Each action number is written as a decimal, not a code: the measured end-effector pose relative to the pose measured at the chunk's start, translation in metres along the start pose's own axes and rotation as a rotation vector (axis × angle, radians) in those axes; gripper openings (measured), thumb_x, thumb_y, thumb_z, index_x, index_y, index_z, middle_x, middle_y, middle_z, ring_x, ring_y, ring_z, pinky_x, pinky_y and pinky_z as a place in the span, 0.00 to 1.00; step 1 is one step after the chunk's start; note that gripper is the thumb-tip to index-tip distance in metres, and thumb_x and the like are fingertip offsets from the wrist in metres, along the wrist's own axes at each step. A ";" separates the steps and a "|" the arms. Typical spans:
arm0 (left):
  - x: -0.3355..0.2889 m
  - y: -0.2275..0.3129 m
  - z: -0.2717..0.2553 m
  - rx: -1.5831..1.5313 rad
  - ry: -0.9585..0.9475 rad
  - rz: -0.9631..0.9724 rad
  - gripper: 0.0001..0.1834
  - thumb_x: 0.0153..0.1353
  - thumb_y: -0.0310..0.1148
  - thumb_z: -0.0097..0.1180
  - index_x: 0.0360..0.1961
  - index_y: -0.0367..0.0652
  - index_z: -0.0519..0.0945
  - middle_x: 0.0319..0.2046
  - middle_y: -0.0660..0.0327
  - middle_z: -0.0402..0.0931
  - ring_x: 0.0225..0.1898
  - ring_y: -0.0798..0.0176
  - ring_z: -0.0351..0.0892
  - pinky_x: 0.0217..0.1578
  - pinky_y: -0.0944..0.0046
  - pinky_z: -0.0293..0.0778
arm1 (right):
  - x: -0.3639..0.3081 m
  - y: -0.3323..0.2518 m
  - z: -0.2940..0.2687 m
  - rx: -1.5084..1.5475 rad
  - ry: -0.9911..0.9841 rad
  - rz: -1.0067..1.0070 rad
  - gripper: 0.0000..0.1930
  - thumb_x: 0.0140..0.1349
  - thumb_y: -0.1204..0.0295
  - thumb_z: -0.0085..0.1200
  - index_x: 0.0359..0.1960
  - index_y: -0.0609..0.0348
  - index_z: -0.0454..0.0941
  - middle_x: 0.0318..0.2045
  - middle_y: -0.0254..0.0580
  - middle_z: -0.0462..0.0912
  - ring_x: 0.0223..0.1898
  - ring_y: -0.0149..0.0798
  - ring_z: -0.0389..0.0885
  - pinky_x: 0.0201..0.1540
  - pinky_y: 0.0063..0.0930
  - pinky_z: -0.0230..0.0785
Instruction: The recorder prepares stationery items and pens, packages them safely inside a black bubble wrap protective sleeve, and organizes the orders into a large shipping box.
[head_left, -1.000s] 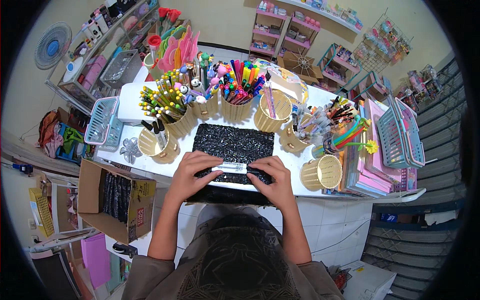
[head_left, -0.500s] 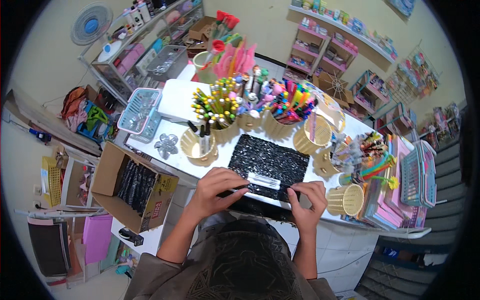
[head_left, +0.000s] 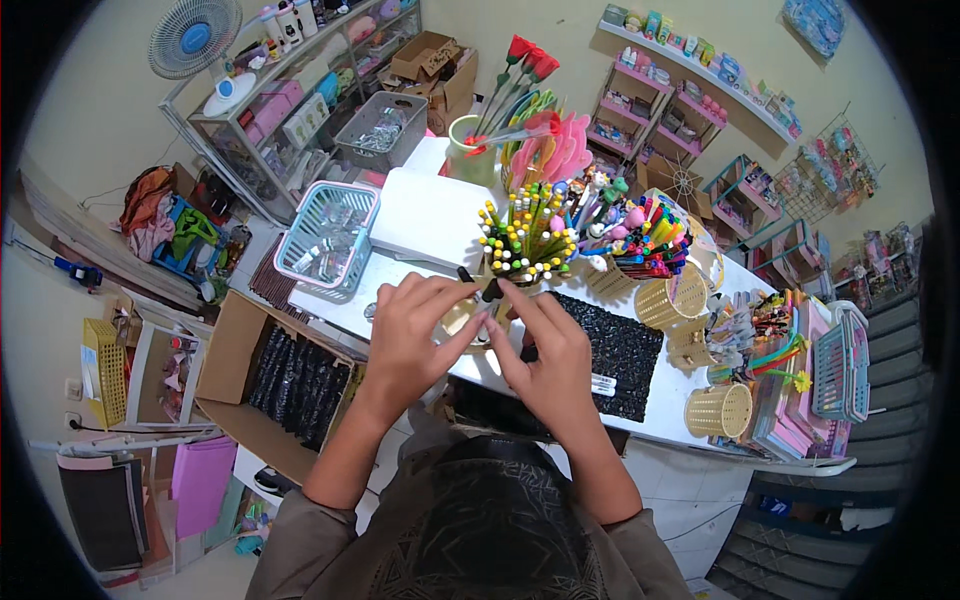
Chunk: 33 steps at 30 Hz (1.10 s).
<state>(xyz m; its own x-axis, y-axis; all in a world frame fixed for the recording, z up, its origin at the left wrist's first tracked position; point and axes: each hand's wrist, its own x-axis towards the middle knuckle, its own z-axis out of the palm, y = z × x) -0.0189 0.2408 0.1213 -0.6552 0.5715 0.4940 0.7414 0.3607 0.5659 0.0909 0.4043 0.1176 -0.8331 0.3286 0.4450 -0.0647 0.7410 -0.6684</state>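
Both hands meet over a small cream woven basket (head_left: 455, 318) at the near left of the table, mostly hidden by my fingers. My left hand (head_left: 415, 340) and my right hand (head_left: 548, 355) pinch a black-capped marker (head_left: 492, 290) between thumbs and index fingertips. Another black cap (head_left: 463, 273) sticks up just left of it. A white marker (head_left: 604, 385) lies on the glossy black wrapped sheet (head_left: 625, 345), beside my right hand, which covers part of it.
Behind my hands stands a pot of pencils (head_left: 525, 235), with colourful pens (head_left: 650, 235) to its right. A blue-pink basket (head_left: 325, 240) and a white box (head_left: 425, 215) sit left. An open carton (head_left: 225, 365) holds black-wrapped packs. Cream baskets (head_left: 718, 410) line the right.
My hands have left the markers on the black sheet and moved left to the small basket, where their fingertips close on a black-capped marker. The view has swung left.
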 end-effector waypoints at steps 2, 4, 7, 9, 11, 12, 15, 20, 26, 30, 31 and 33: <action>0.004 -0.004 -0.002 -0.008 -0.094 0.057 0.18 0.62 0.33 0.76 0.53 0.43 0.92 0.45 0.60 0.90 0.45 0.57 0.83 0.45 0.54 0.66 | 0.006 -0.002 0.008 -0.049 0.014 0.027 0.20 0.67 0.70 0.72 0.59 0.62 0.88 0.38 0.47 0.85 0.38 0.52 0.89 0.40 0.43 0.81; 0.004 -0.009 0.001 -0.009 -0.100 0.089 0.18 0.63 0.33 0.75 0.54 0.43 0.92 0.45 0.60 0.90 0.44 0.57 0.83 0.45 0.54 0.64 | 0.008 -0.001 0.014 -0.063 0.023 0.042 0.18 0.68 0.70 0.71 0.58 0.63 0.88 0.39 0.48 0.85 0.37 0.54 0.89 0.39 0.44 0.81; 0.001 -0.010 0.003 -0.039 -0.101 0.084 0.18 0.63 0.33 0.75 0.53 0.43 0.92 0.46 0.60 0.90 0.44 0.57 0.83 0.45 0.54 0.64 | 0.006 0.001 0.020 -0.041 0.067 0.078 0.16 0.69 0.72 0.71 0.56 0.63 0.89 0.39 0.48 0.85 0.35 0.54 0.89 0.38 0.42 0.81; -0.002 -0.015 0.004 -0.039 -0.102 0.083 0.17 0.63 0.33 0.75 0.53 0.43 0.92 0.46 0.60 0.91 0.45 0.57 0.83 0.46 0.55 0.64 | 0.005 0.000 0.022 0.049 0.098 0.065 0.14 0.68 0.75 0.72 0.53 0.64 0.89 0.40 0.49 0.87 0.34 0.50 0.89 0.38 0.39 0.80; -0.001 -0.014 0.003 -0.071 -0.109 0.086 0.16 0.63 0.32 0.75 0.52 0.44 0.92 0.46 0.61 0.91 0.47 0.58 0.84 0.46 0.55 0.64 | 0.003 -0.005 0.019 0.117 0.113 0.081 0.14 0.67 0.77 0.73 0.52 0.65 0.90 0.41 0.49 0.88 0.33 0.47 0.89 0.38 0.37 0.80; -0.001 -0.014 0.003 -0.098 -0.113 0.084 0.15 0.63 0.32 0.75 0.52 0.44 0.92 0.47 0.62 0.92 0.48 0.58 0.84 0.47 0.55 0.64 | 0.002 -0.008 0.015 0.189 0.124 0.093 0.13 0.66 0.78 0.73 0.51 0.65 0.90 0.42 0.49 0.90 0.33 0.43 0.88 0.38 0.35 0.80; -0.002 -0.013 0.001 -0.110 -0.093 0.130 0.16 0.62 0.31 0.77 0.51 0.45 0.93 0.47 0.63 0.93 0.50 0.58 0.86 0.51 0.56 0.67 | -0.004 -0.022 -0.007 0.237 0.223 0.033 0.13 0.63 0.81 0.74 0.49 0.66 0.91 0.43 0.48 0.92 0.35 0.36 0.88 0.40 0.30 0.81; -0.005 0.002 0.005 -0.156 -0.061 0.260 0.19 0.59 0.32 0.80 0.52 0.47 0.93 0.45 0.63 0.92 0.50 0.58 0.88 0.56 0.55 0.71 | -0.034 -0.017 -0.056 0.474 0.329 0.090 0.14 0.63 0.87 0.73 0.50 0.69 0.91 0.46 0.49 0.92 0.45 0.36 0.91 0.50 0.28 0.84; -0.014 0.035 0.030 -0.334 -0.152 0.331 0.17 0.57 0.26 0.80 0.49 0.41 0.94 0.44 0.58 0.92 0.45 0.54 0.90 0.50 0.55 0.78 | -0.082 0.036 -0.108 0.386 0.277 0.120 0.12 0.63 0.87 0.72 0.48 0.67 0.93 0.46 0.49 0.92 0.50 0.41 0.91 0.57 0.32 0.82; -0.027 0.047 0.064 -0.363 -0.282 0.330 0.16 0.60 0.25 0.78 0.50 0.40 0.93 0.45 0.57 0.92 0.47 0.53 0.90 0.50 0.54 0.80 | -0.119 0.068 -0.124 0.345 0.228 0.307 0.10 0.63 0.85 0.73 0.46 0.64 0.95 0.45 0.48 0.93 0.51 0.42 0.91 0.58 0.34 0.81; -0.031 0.046 0.075 -0.372 -0.309 0.305 0.15 0.62 0.26 0.77 0.50 0.40 0.93 0.45 0.57 0.92 0.49 0.52 0.90 0.51 0.54 0.80 | -0.127 0.078 -0.124 0.327 0.213 0.308 0.11 0.63 0.84 0.73 0.46 0.64 0.95 0.46 0.49 0.93 0.52 0.43 0.91 0.59 0.34 0.81; -0.036 0.042 0.097 -0.364 -0.323 0.311 0.15 0.62 0.27 0.77 0.50 0.40 0.93 0.46 0.56 0.92 0.51 0.51 0.90 0.52 0.54 0.80 | -0.138 0.096 -0.122 0.291 0.187 0.315 0.11 0.64 0.82 0.73 0.47 0.63 0.95 0.48 0.50 0.94 0.54 0.45 0.92 0.60 0.36 0.81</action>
<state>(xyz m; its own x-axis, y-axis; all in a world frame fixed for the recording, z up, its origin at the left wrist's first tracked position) 0.0495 0.3064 0.0633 -0.2948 0.8268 0.4791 0.7565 -0.1044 0.6456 0.2668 0.5014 0.0643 -0.7250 0.6314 0.2753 0.0019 0.4015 -0.9158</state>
